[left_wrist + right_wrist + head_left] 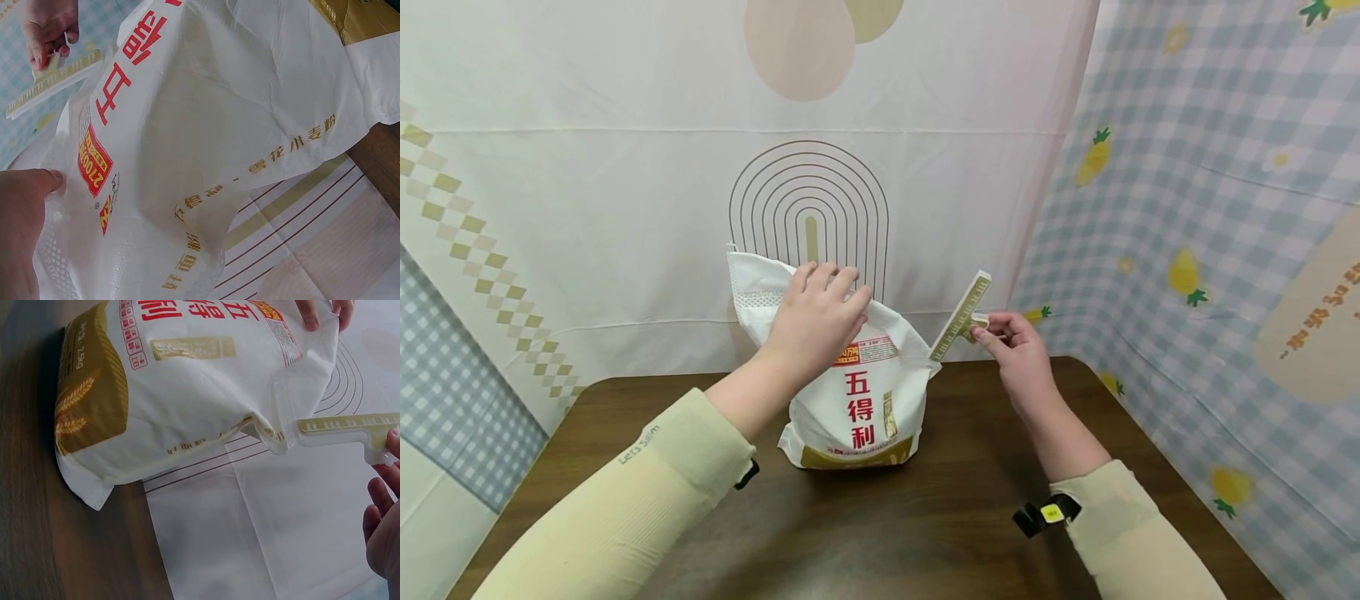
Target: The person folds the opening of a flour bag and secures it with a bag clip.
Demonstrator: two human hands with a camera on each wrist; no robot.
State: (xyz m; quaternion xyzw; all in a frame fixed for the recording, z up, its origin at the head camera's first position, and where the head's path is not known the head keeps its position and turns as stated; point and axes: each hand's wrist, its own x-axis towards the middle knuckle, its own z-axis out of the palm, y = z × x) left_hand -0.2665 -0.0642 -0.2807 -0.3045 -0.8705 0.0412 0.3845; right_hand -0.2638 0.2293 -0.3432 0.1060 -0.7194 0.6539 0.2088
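Observation:
A white flour bag (831, 412) with red lettering and a gold base stands upright on the table, its top slumped and folded over. My left hand (816, 317) grips the bag's upper edge, fingers over the fold; its thumb (51, 181) presses the bag in the left wrist view. To the right, my right hand (1026, 362) pinches the short handle of a long olive-and-white bag clip (961, 315). The clip slants, its lower end by the bag's right corner; in the right wrist view the clip (340, 424) appears against that corner, though I cannot tell whether they touch.
The dark wooden table (880, 533) has a rounded back edge. Behind it hangs a pale patterned cloth (625, 208), and a blue checked cloth (1150, 208) with pineapples hangs along the right side.

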